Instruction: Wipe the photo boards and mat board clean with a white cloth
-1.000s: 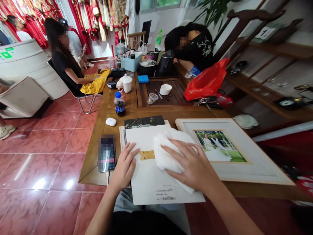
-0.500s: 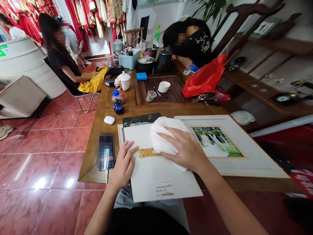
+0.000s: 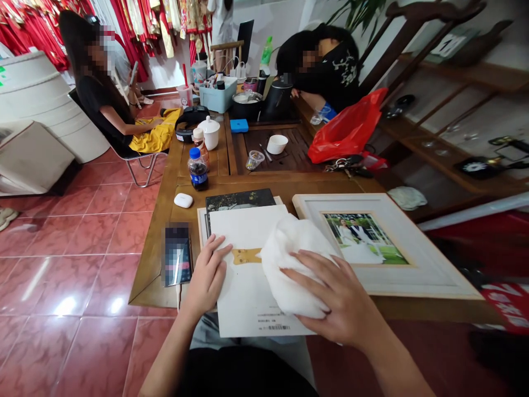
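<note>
A white album or board (image 3: pixel 243 298) with a tan strip (image 3: pixel 247 256) across it and a barcode near its lower edge lies at the table's front edge, jutting past it. My left hand (image 3: pixel 210 275) rests on its left side with the fingers stretched out. A white, bunched cloth (image 3: pixel 285 259) covers the right part of the board. My right hand (image 3: pixel 334 292) grips the cloth from the right, fingers curved over it. A dark-covered book (image 3: pixel 242 199) shows beneath the board's far edge.
To the right lies a framed wedding photo (image 3: pixel 363 237). On the left are a phone (image 3: pixel 177 253) with a cable, a white case (image 3: pixel 183 200) and a cola bottle (image 3: pixel 198 170). Behind stand a red plastic bag (image 3: pixel 347 129) and a white bowl (image 3: pixel 276 144). Two people sit by the table.
My right hand has moved the cloth toward me and slightly right across the board. My left hand stays on the board's left side.
</note>
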### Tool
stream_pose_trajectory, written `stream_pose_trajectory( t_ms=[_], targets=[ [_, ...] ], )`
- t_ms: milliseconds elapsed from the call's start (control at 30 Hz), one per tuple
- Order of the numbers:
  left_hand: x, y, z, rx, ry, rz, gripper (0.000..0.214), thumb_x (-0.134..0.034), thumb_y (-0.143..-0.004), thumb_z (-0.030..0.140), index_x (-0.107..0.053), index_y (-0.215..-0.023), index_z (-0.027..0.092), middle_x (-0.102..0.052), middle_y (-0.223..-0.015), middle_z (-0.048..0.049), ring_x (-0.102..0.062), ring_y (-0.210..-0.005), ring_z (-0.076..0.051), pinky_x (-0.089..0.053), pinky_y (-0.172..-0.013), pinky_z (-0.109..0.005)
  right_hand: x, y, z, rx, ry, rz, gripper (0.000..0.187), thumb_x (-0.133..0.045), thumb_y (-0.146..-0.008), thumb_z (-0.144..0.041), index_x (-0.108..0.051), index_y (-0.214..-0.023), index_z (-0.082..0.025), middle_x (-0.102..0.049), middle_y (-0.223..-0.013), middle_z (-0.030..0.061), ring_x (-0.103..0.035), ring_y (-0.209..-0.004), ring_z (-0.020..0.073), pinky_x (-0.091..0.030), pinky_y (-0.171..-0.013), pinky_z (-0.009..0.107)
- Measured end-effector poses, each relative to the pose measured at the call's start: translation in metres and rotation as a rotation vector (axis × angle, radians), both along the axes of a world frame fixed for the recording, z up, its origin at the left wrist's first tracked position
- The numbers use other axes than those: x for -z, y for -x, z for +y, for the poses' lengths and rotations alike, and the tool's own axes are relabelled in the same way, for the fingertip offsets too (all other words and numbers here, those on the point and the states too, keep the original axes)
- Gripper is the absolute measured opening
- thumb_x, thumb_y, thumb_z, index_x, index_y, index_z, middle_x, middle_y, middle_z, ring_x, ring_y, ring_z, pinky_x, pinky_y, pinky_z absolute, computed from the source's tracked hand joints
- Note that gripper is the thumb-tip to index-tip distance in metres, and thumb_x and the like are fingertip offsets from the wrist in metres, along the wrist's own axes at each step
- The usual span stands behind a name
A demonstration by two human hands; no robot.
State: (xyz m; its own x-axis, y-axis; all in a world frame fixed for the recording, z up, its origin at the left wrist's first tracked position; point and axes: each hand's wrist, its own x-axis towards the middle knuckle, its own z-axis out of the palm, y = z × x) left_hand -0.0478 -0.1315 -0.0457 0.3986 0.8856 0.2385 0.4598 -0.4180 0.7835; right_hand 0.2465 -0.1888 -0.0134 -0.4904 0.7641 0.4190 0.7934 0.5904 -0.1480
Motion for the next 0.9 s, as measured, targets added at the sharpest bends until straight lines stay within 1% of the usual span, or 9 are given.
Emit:
stream_pose_trajectory(
  t_ms=[100, 200, 333, 467, 633, 733, 800, 900],
  targets=[
    [0.000, 0.000, 0.000, -0.004, 0.002, -0.005, 0.040, -0.034, -0.109, 0.025, -0.052, -0.144, 0.028, -0.040, -0.159, -0.0073, -0.022, -0.156, -0.027, -0.023, -0.127, -0.054, 0.002, -0.002, -0.018, -0.017, 0.016, 0.021, 0.055, -0.061, -0.083, -0.040, -0.057, -0.135, -0.021, -0.054, -0.142, 0.0181, -0.050, -0.130, 0.0379, -0.032, -0.103, 0.053],
    [0.001, 0.000, 0.000, 0.001, 0.001, -0.006, 0.040, -0.034, -0.109, 0.024, -0.052, -0.145, 0.028, -0.040, -0.160, -0.0074, -0.022, -0.157, -0.027, -0.023, -0.127, -0.054, 0.001, -0.001, -0.034, -0.050, -0.001, 0.025, 0.056, -0.062, -0.081, -0.041, -0.059, -0.132, -0.018, -0.054, -0.139, 0.0195, -0.050, -0.127, 0.0383, -0.032, -0.103, 0.053],
    [0.001, 0.000, 0.000, 0.004, -0.005, -0.004, 0.040, -0.033, -0.109, 0.025, -0.052, -0.145, 0.028, -0.040, -0.159, -0.0069, -0.021, -0.157, -0.026, -0.022, -0.127, -0.053, -0.005, 0.007, -0.045, -0.036, -0.044, 0.001, 0.054, -0.061, -0.080, -0.041, -0.061, -0.129, -0.017, -0.054, -0.137, 0.0198, -0.050, -0.125, 0.0384, -0.029, -0.105, 0.054],
    [0.002, 0.000, 0.001, 0.013, -0.010, -0.006, 0.040, -0.032, -0.109, 0.026, -0.051, -0.145, 0.027, -0.040, -0.160, -0.0073, -0.020, -0.157, -0.026, -0.022, -0.127, -0.052, -0.010, 0.029, -0.042, -0.016, -0.036, -0.018, 0.057, -0.063, -0.079, -0.039, -0.060, -0.133, -0.020, -0.056, -0.139, 0.0179, -0.050, -0.125, 0.0368, -0.026, -0.107, 0.055],
    [0.005, 0.002, 0.004, 0.028, -0.024, -0.019, 0.040, -0.032, -0.110, 0.029, -0.052, -0.145, 0.028, -0.040, -0.160, -0.0084, -0.020, -0.157, -0.027, -0.022, -0.127, -0.055, -0.010, 0.077, -0.028, -0.062, 0.031, 0.016, 0.065, -0.066, -0.074, -0.042, -0.059, -0.136, -0.023, -0.056, -0.143, 0.0160, -0.046, -0.128, 0.0367, -0.021, -0.110, 0.057],
    [0.007, 0.005, 0.006, 0.076, -0.046, -0.042, 0.041, -0.037, -0.108, 0.036, -0.049, -0.147, 0.029, -0.039, -0.160, -0.0099, -0.019, -0.157, -0.030, -0.024, -0.125, -0.057, -0.009, 0.100, -0.023, -0.055, 0.063, 0.048, 0.066, -0.066, -0.077, -0.047, -0.057, -0.139, -0.026, -0.055, -0.146, 0.0139, -0.047, -0.129, 0.0355, -0.018, -0.111, 0.056],
    [0.008, 0.006, 0.006, 0.087, -0.053, -0.043, 0.042, -0.039, -0.108, 0.038, -0.047, -0.148, 0.030, -0.038, -0.161, -0.0101, -0.019, -0.157, -0.030, -0.025, -0.125, -0.058, -0.008, 0.105, -0.022, -0.048, 0.076, 0.076, 0.064, -0.066, -0.078, -0.049, -0.057, -0.138, -0.028, -0.055, -0.146, 0.0129, -0.048, -0.129, 0.0345, -0.019, -0.112, 0.055],
    [0.006, 0.004, 0.004, 0.056, -0.044, -0.020, 0.041, -0.035, -0.109, 0.031, -0.048, -0.147, 0.029, -0.039, -0.160, -0.0092, -0.019, -0.157, -0.028, -0.024, -0.126, -0.056, -0.007, 0.093, -0.025, -0.024, 0.066, 0.115, 0.058, -0.065, -0.080, -0.047, -0.059, -0.135, -0.027, -0.057, -0.142, 0.0130, -0.049, -0.128, 0.0333, -0.022, -0.111, 0.054]
  ],
)
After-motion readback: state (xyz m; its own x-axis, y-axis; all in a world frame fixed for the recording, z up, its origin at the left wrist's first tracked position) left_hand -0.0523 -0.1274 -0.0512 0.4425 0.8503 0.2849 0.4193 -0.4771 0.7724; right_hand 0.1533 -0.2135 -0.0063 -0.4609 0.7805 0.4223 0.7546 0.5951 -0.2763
